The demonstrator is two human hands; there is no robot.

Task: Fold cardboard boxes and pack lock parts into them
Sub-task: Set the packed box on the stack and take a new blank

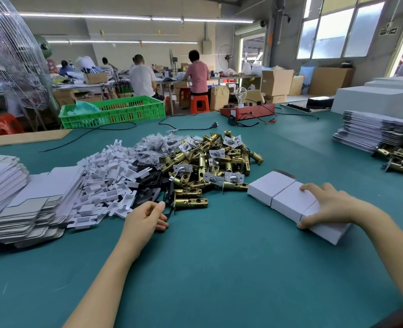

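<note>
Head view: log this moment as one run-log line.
left hand: pinches black plate at pile edge | right hand: rests on white boxes | latches: heaped on table

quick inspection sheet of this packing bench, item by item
surface: green mat table, bare in front
job's things: brass latch pile; white plastic inserts; flat box blanks; folded white boxes
clutter: green crate, red tester box with bulb
grippers: left hand curled round a black plate at the pile's edge; right hand resting on the boxes
cables: black cords across the far mat
surroundings: seated workers behind, windows right
</note>
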